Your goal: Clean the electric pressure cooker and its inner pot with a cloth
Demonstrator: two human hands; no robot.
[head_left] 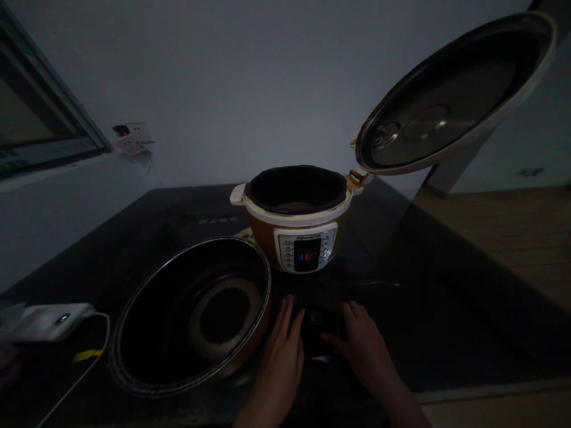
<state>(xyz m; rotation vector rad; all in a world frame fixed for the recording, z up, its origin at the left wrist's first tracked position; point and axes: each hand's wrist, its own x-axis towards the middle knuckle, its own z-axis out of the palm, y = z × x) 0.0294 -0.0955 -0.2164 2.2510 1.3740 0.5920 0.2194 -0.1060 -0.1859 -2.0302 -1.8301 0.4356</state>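
Note:
A dark object (317,333) with a small pale square mark lies between my hands on the black tabletop; the dimness hides its kind. My left hand (283,353) is at its left side, fingers stretched forward and apart. At the opposite edge, my right hand (363,339) is closed, its fingers bent over the edge and its thumb across the near part. Just beyond is an electric pressure cooker (263,235), its round lid (459,95) raised to the right and its dark inside showing. A wide black pot (263,321) stands left of my left hand.
At the left edge is a white power strip (53,321) with a cord (104,339) and a yellow tag (88,355). Wall sockets (140,132) sit beside a window (35,101). The table's right edge drops to a wooden floor (504,223).

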